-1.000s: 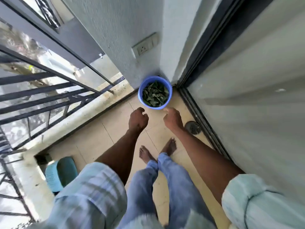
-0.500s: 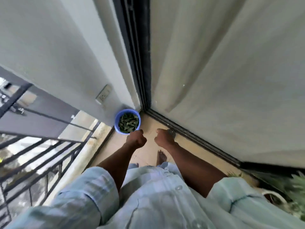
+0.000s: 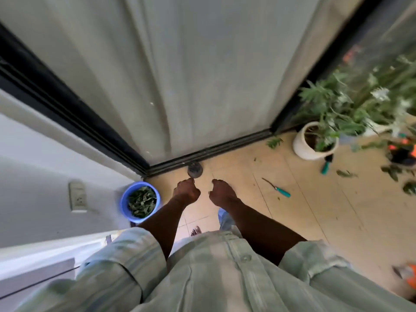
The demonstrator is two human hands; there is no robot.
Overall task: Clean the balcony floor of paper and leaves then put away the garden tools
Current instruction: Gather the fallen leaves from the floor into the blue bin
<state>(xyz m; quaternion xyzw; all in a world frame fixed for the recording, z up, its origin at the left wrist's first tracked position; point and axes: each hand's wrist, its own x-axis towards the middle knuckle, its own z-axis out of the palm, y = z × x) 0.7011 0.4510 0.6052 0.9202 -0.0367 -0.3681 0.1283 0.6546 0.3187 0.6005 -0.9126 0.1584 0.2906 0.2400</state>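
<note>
1. A pale curtain hangs behind the glass of a sliding door and fills the view from 10 to 1 o'clock.
2. The door's dark track runs along the floor at its foot.
3. A round floor drain sits just beside the track, near the centre.
4. A wall socket is set in the grey wall at 9 o'clock.
5. A white pot holding a leafy green plant stands at 2 o'clock.
6. The person's light striped shirt fills 6 o'clock.
</note>
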